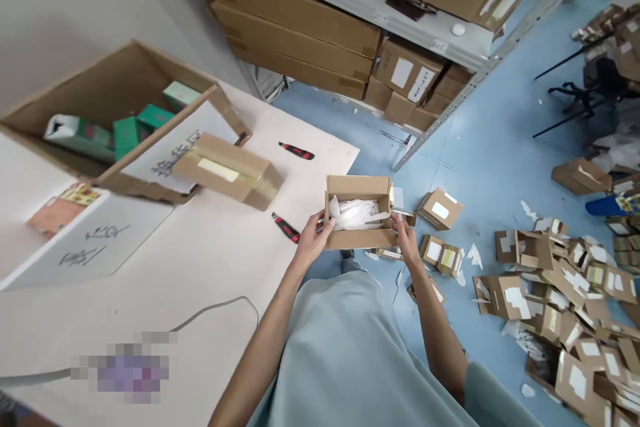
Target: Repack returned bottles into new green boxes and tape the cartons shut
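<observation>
An open cardboard box [360, 239] with its flaps spread is held up in front of my body, over the floor just past the table's edge. White wrapping [356, 213] fills its inside; whatever lies under it is hidden. My left hand [315, 235] grips the box's left side, thumb near the rim. On the opposite side, my right hand [404, 235] holds the right wall. Two red and black cutters, one nearer [286, 227] and one farther [297, 151], lie on the white table [210, 260] to the left. A closed taped box [227, 170] is also there.
A large carton [165, 147] with green boxes stands at the table's back left. Metal shelving [425, 33] with cartons is ahead. Opened boxes [570, 280] and torn paper cover the floor at right. A cable [215, 307] crosses the table.
</observation>
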`<act>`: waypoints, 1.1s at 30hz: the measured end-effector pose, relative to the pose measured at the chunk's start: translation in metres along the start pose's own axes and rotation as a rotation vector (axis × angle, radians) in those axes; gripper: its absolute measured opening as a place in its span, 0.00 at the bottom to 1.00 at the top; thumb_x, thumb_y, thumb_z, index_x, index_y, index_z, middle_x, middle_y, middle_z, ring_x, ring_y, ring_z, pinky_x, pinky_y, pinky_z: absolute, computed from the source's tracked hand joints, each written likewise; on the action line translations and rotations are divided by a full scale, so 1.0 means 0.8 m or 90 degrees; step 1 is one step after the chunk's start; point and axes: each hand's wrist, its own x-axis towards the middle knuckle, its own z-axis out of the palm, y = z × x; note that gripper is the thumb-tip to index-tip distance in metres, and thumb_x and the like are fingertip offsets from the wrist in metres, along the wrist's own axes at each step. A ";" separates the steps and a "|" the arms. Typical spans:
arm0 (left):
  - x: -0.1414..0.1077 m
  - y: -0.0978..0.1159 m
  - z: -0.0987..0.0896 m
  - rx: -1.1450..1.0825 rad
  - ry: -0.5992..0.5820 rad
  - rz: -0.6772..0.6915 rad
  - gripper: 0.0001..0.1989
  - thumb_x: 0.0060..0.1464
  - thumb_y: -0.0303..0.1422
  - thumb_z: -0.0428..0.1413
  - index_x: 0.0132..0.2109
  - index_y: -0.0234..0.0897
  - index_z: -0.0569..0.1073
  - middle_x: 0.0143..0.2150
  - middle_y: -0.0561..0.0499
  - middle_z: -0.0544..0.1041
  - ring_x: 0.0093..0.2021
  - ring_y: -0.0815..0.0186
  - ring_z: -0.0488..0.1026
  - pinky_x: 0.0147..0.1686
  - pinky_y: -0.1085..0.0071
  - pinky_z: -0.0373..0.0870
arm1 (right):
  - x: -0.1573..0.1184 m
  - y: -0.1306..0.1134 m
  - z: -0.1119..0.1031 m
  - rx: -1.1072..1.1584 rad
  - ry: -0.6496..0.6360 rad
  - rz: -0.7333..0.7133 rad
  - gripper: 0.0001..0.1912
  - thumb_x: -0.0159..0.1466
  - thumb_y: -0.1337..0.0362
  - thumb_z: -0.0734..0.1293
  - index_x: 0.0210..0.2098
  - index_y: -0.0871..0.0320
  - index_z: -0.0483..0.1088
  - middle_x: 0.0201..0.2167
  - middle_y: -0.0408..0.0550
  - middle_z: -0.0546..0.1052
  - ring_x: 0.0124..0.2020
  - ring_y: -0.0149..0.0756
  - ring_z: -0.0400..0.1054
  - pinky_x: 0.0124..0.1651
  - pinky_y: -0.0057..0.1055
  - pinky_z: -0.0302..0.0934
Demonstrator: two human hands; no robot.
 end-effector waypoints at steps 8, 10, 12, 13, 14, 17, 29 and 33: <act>0.118 -0.017 0.135 0.131 -0.189 -0.138 0.45 0.60 0.63 0.66 0.72 0.38 0.74 0.75 0.27 0.76 0.76 0.38 0.74 0.73 0.44 0.73 | 0.061 0.054 -0.109 -0.135 0.097 0.100 0.48 0.65 0.15 0.54 0.34 0.52 0.78 0.38 0.58 0.86 0.47 0.58 0.79 0.54 0.48 0.72; 0.128 -0.021 0.144 0.172 -0.193 -0.167 0.42 0.59 0.62 0.67 0.68 0.37 0.77 0.74 0.25 0.76 0.75 0.36 0.75 0.74 0.43 0.72 | 0.068 0.066 -0.120 -0.166 0.111 0.133 0.47 0.63 0.15 0.53 0.33 0.51 0.76 0.36 0.60 0.85 0.45 0.60 0.79 0.51 0.50 0.72; 0.131 -0.023 0.143 0.165 -0.200 -0.166 0.38 0.59 0.60 0.66 0.64 0.37 0.79 0.72 0.26 0.78 0.72 0.38 0.78 0.73 0.44 0.73 | 0.076 0.074 -0.120 -0.172 0.099 0.150 0.47 0.61 0.16 0.55 0.35 0.52 0.79 0.38 0.62 0.86 0.47 0.62 0.80 0.53 0.53 0.73; 0.131 -0.023 0.140 0.152 -0.204 -0.161 0.35 0.58 0.59 0.67 0.61 0.38 0.80 0.70 0.28 0.81 0.70 0.39 0.80 0.72 0.44 0.75 | 0.081 0.077 -0.116 -0.167 0.085 0.151 0.47 0.61 0.16 0.56 0.37 0.53 0.80 0.39 0.62 0.87 0.47 0.63 0.81 0.54 0.53 0.74; 0.131 -0.024 0.135 0.138 -0.204 -0.155 0.33 0.58 0.59 0.67 0.59 0.40 0.82 0.67 0.30 0.83 0.68 0.40 0.82 0.70 0.45 0.76 | 0.086 0.078 -0.109 -0.163 0.067 0.147 0.47 0.61 0.17 0.57 0.39 0.53 0.81 0.39 0.62 0.87 0.47 0.63 0.81 0.54 0.54 0.74; 0.129 -0.024 0.114 0.100 -0.159 -0.127 0.30 0.56 0.60 0.68 0.54 0.42 0.83 0.58 0.35 0.88 0.61 0.43 0.86 0.67 0.45 0.80 | 0.112 0.075 -0.074 -0.154 -0.005 0.112 0.44 0.61 0.20 0.61 0.42 0.53 0.83 0.40 0.61 0.88 0.49 0.64 0.83 0.56 0.56 0.75; 0.067 -0.017 0.002 -0.047 0.193 -0.097 0.37 0.62 0.65 0.62 0.61 0.39 0.82 0.62 0.34 0.87 0.65 0.43 0.84 0.67 0.44 0.80 | 0.190 -0.032 0.186 -0.183 -0.411 -0.111 0.30 0.69 0.36 0.71 0.55 0.53 0.85 0.54 0.60 0.88 0.56 0.58 0.83 0.67 0.56 0.74; 0.029 -0.026 -0.046 -0.087 0.311 -0.092 0.38 0.61 0.66 0.62 0.61 0.39 0.82 0.63 0.33 0.86 0.66 0.43 0.83 0.66 0.45 0.80 | 0.164 -0.087 0.282 -0.205 -0.462 -0.261 0.39 0.69 0.38 0.73 0.68 0.58 0.79 0.66 0.66 0.80 0.69 0.61 0.75 0.75 0.58 0.68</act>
